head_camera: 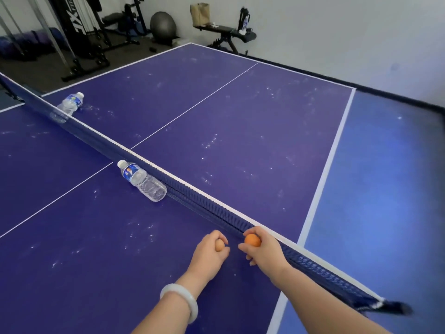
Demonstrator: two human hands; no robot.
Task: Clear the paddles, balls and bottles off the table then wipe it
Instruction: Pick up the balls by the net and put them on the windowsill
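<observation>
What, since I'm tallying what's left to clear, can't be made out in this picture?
Head view:
- Ball in left hand: mostly covered by its fingers.
- Far bottle: base blurred behind the net.
- Table: left part cut off by the frame edge; no paddles visible.
- Items on the far bench: too small.

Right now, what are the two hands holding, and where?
The left hand curls its fingers round one orange ball; the right hand pinches another orange ball by its sides.
</observation>
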